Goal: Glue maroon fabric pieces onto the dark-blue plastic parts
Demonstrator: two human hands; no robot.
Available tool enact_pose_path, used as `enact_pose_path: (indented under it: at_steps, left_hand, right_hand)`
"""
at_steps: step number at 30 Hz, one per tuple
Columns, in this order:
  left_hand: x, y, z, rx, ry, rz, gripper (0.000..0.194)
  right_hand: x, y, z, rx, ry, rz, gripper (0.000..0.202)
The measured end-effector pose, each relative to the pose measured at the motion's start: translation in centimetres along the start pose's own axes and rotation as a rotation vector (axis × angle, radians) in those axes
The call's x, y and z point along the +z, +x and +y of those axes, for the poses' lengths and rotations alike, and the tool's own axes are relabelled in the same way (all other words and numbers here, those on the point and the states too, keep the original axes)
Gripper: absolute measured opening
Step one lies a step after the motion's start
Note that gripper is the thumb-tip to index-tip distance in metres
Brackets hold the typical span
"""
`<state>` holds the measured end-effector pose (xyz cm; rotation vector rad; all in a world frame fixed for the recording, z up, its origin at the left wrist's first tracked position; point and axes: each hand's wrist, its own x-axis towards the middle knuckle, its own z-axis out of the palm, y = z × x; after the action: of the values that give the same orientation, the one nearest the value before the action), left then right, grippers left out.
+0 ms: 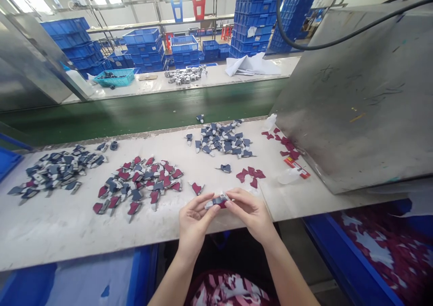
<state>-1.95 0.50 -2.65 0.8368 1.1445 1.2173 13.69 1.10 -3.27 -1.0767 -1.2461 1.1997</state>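
Between my two hands, just above the front edge of the worktable (162, 229), is a small grey-and-maroon plastic part (216, 201). The fingers and thumb of my left hand (196, 213) pinch its left end. At its right end, my right hand (246, 209) grips it with thumb and fingertips. A similar maroon-faced part (196, 188) lies just beyond my left fingers. Loose maroon pieces (251, 174) are spread past my right hand, with a single dark grey part (225, 167) beside them. The fingers cover some of the held part.
Piles of dark grey parts (221, 139), mixed maroon-and-grey parts (145, 180) and more grey parts (57, 168) lie on the table. A green conveyor belt (152, 107) runs behind. At right stands a metal housing (372, 94); a blue bin (334, 252) of maroon pieces sits below.
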Motion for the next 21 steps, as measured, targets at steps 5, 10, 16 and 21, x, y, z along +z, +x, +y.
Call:
enact_pose_path:
  at_steps: [5, 10, 16, 21]
  left_hand:
    - [0.7, -0.8, 0.7, 0.004, -0.041, -0.021, 0.031]
    - [1.5, -1.4, 1.2, 0.085, -0.002, -0.013, 0.025]
    - [1.9, -1.7, 0.0, 0.323, 0.250, 0.100, 0.018]
    - [2.0, -1.3, -1.9, 0.696, 0.527, 0.218, 0.017]
  right_hand:
    - [0.5, -0.7, -0.1, -0.109, 0.001, 0.078, 0.015]
    - [1.0, -1.3, 0.1, -0.118, 0.021, 0.143, 0.011]
    - [1.5, -1.1, -0.1, -0.137, 0.008, 0.154, 0.013]
    - [2.7, -0.9, 0.1, -0.047, 0.078, 0.235, 0.021]
